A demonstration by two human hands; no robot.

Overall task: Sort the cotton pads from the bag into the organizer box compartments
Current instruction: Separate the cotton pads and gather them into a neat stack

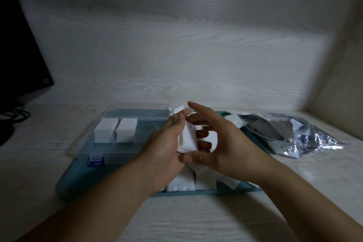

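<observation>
My left hand (pixel 167 143) grips a stack of white square cotton pads (pixel 187 139) above a teal tray (pixel 110 175). My right hand (pixel 218 143) cups the stack's right side, thumb under it and fingers spread over the top. A clear organizer box (pixel 125 151) with a blue latch (pixel 96 160) lies on the tray's left part; two stacks of pads (pixel 115 132) stand in its back compartments. Loose pads (pixel 184 182) lie on the tray below my hands. A crumpled silvery plastic bag (pixel 290 133) lies to the right, a few pads at its mouth.
Everything sits on a pale wood-grain desk (pixel 196 218) against a matching back wall. A black monitor (pixel 19 45) stands at the far left with dark cables (pixel 15 114) on the desk beneath it. A side wall closes in on the right.
</observation>
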